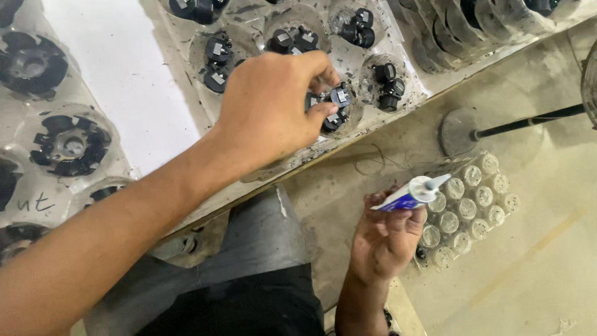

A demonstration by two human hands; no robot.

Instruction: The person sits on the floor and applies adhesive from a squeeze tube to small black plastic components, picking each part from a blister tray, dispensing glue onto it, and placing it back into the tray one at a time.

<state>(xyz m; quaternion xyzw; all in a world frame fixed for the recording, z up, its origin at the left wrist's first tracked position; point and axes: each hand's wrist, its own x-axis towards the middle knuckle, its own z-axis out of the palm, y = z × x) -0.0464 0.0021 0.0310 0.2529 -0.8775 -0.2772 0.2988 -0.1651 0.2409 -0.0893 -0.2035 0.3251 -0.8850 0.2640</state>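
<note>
My left hand reaches over a clear plastic tray of round wells that hold small black parts with silver tops. Its thumb and forefinger pinch one small black part in a well at the tray's near edge. Below the table edge, my right hand is turned palm up. It grips a white and blue tube with its nozzle pointing up and to the right. My grey trouser leg lies between the two arms.
Larger black ring-shaped parts sit in a clear tray at the left, beside a white table surface. Empty clear trays are stacked at the top right. On the floor stand a round fan base with its pole and a clear blister tray.
</note>
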